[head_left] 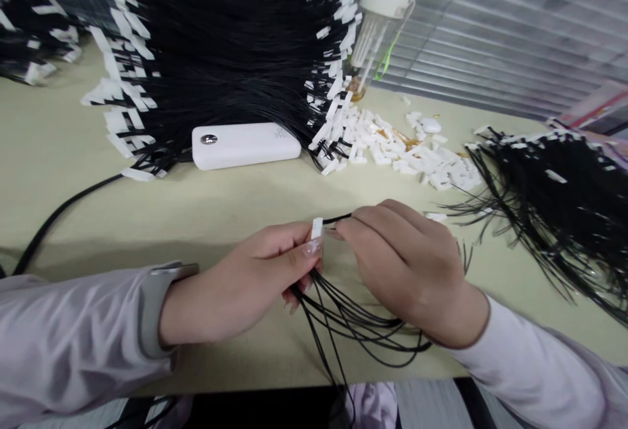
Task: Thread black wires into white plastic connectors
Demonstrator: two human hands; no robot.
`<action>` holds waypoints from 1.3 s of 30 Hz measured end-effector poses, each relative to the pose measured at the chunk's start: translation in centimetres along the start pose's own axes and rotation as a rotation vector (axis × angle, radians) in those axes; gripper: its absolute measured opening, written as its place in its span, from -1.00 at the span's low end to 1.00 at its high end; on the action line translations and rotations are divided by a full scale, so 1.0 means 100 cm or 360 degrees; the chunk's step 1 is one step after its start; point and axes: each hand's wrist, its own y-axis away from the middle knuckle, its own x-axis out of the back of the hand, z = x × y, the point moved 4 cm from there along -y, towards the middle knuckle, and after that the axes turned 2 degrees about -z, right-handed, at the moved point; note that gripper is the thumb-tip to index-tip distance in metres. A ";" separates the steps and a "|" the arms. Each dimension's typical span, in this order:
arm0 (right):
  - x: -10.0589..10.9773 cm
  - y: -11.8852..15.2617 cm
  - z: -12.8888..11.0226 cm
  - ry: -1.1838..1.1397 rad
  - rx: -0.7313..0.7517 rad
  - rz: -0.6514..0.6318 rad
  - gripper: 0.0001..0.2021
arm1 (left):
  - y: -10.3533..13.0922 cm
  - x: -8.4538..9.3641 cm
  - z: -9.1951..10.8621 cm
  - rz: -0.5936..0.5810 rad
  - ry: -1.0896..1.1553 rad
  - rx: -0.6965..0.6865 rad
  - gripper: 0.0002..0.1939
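My left hand [265, 272] pinches a small white connector housing [317, 227] between thumb and fingers, and a bundle of thin black wires [353, 318] runs out below those fingers. Just to the right of the housing, my right hand [412, 265] is closed on the end of a black wire [337, 218], its fingertips almost meeting the housing. Whether the wire's tip sits inside the housing I cannot tell. Looping down under my right hand, the black wires pass over the table's front edge.
A white power bank [245, 146] lies before a large stack of black cables [235, 43] with white ends. Loose white connector housings [392, 148] are heaped to its right, near a clear bottle [375, 36]. More black wires [564, 193] lie at the right on the table [206, 210].
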 end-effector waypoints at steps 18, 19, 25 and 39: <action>0.006 -0.006 -0.005 0.0132 0.0131 0.0007 -0.86 | 0.001 -0.001 0.000 -0.0004 -0.0104 -0.0049 -0.73; 0.005 -0.005 -0.004 0.0095 0.0092 0.0012 -0.86 | 0.001 -0.001 0.000 -0.0009 -0.0118 -0.0043 -0.73; 0.001 0.002 0.001 -0.0276 -0.0173 0.0192 -0.88 | 0.002 -0.002 0.004 -0.0045 -0.0288 -0.0021 -0.74; 0.000 0.003 0.004 -0.0535 0.0114 0.0479 -0.85 | 0.004 -0.002 0.005 -0.0283 -0.0305 -0.0038 -0.73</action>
